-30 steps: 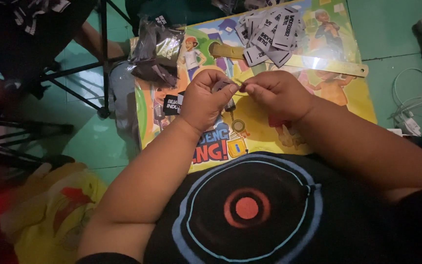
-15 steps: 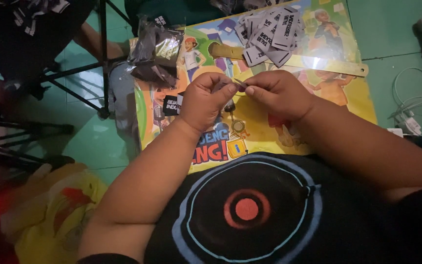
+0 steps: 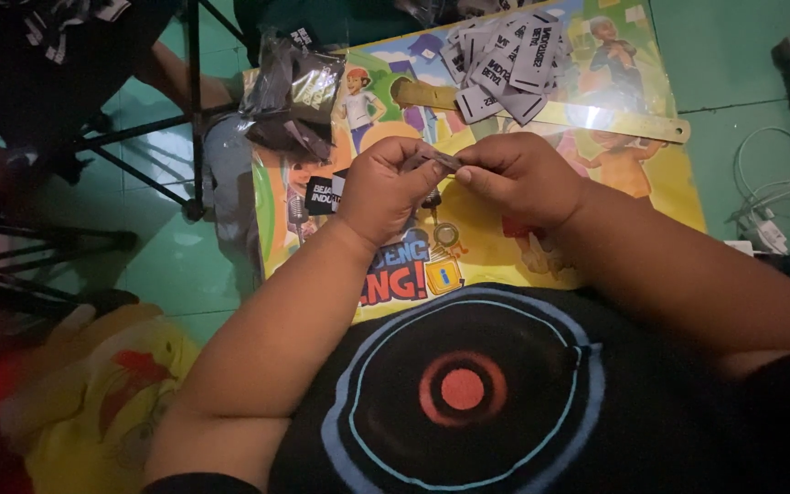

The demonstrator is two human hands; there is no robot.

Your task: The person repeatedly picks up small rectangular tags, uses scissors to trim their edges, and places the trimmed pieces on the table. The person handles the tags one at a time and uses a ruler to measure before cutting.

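Two hands meet over the colourful cartoon-printed board (image 3: 596,229): my left hand (image 3: 381,187) and right hand (image 3: 523,178) both pinch one small grey fabric label strip (image 3: 439,161) between closed fingertips. I judge a loose pinch could drop it among the heap of grey printed labels (image 3: 505,64). Crinkled clear plastic bags (image 3: 294,101) hold dark pieces; I cannot tell more.

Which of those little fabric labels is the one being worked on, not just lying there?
The small grey label pinched between the left hand and right hand; the others lie heaped in a pile farther away.
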